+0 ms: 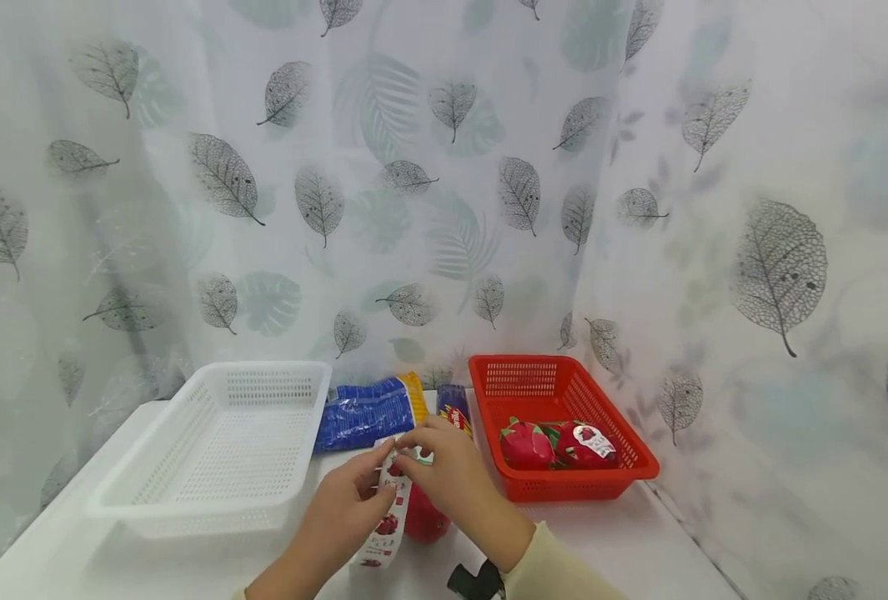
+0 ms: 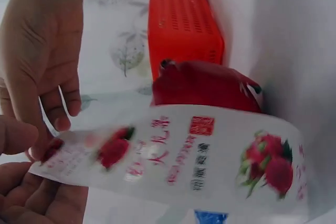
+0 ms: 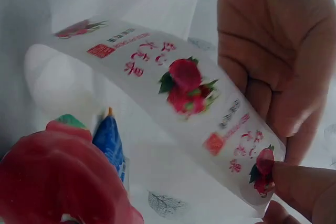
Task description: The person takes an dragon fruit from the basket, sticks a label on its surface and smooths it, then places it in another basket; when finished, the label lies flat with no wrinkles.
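Note:
A white strip of stickers (image 1: 387,517) printed with dragon fruits hangs from the hands over the table. My left hand (image 1: 346,507) grips the strip near its upper end, with the thumb along its edge. Pinching that same end, my right hand (image 1: 454,471) has its fingertips close to the left ones; in the right wrist view its thumb (image 3: 304,184) presses on the last printed sticker. The strip's long free part (image 2: 236,161) curves away from the fingers. Below the hands lies a dragon fruit (image 1: 424,517), partly hidden by the strip and right hand.
A white basket (image 1: 143,492) stands on the left. At the right, a red basket (image 1: 564,485) holds two dragon fruits, one bearing a white sticker (image 1: 594,440). Behind the hands lie a blue and yellow packet (image 1: 364,412) and a dark blue package (image 1: 453,400).

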The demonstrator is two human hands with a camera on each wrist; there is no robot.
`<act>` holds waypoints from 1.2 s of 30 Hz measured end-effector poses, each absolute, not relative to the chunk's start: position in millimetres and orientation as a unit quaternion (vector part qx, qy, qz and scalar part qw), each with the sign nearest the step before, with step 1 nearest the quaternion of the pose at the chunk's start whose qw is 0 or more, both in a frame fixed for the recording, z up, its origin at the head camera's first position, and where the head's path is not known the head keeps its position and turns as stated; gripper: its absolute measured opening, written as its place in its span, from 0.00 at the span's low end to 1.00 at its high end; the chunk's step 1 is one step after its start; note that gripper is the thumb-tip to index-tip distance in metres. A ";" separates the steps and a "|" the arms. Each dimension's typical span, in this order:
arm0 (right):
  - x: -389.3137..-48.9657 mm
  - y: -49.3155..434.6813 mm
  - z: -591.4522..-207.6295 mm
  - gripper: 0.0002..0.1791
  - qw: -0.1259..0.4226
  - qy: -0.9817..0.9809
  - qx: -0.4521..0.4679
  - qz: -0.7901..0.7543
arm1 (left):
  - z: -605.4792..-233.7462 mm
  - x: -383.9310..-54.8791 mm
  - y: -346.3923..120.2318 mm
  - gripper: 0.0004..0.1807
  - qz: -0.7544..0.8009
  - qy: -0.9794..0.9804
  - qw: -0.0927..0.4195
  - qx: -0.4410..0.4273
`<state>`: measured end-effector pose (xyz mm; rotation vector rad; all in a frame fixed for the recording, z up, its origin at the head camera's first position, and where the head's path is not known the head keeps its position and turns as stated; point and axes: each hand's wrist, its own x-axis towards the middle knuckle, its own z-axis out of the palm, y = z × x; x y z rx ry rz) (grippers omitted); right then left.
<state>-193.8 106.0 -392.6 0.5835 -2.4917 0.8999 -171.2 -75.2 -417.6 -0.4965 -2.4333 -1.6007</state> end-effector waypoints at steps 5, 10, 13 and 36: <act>-192.7 107.8 -393.2 0.08 0.235 -0.888 0.232 0.320 | -414.1 -167.5 -73.6 0.31 -0.558 -0.808 0.081 -0.172; -190.7 107.7 -390.0 0.09 0.216 -0.895 0.224 0.320 | -414.8 -166.3 -73.4 0.30 -0.565 -0.801 0.083 -0.182; -189.5 107.4 -387.7 0.11 0.197 -0.900 0.213 0.324 | -416.0 -166.3 -73.3 0.30 -0.555 -0.802 0.107 -0.193; -189.4 115.4 -398.3 0.06 0.297 -0.874 0.291 0.252 | -422.2 -174.5 -82.1 0.33 -0.664 -0.739 0.020 -0.117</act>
